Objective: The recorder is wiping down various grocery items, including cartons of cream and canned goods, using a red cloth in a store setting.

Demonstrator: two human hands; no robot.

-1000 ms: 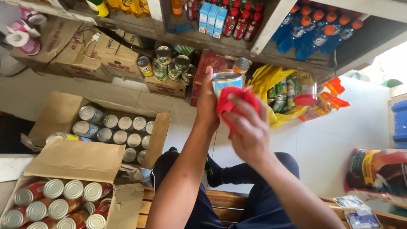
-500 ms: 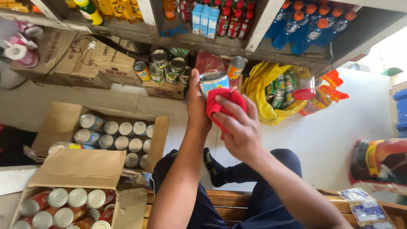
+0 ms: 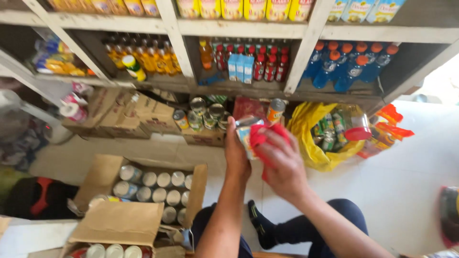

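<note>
Tin can: light label, silver top, held upright mid-air. Red cloth: bunched, pressed against can's side.

Bright daylight from the right, shadowed shelves, motion-blurred, stretched edges.

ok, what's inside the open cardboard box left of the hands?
The open cardboard box holds rows of tin cans seen from above, silver lids showing. Whatever lies beneath them is covered, and the nearer box's flap hides the front corner.

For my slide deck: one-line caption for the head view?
Left hand holds a can while right hand presses a red cloth to it.
</note>
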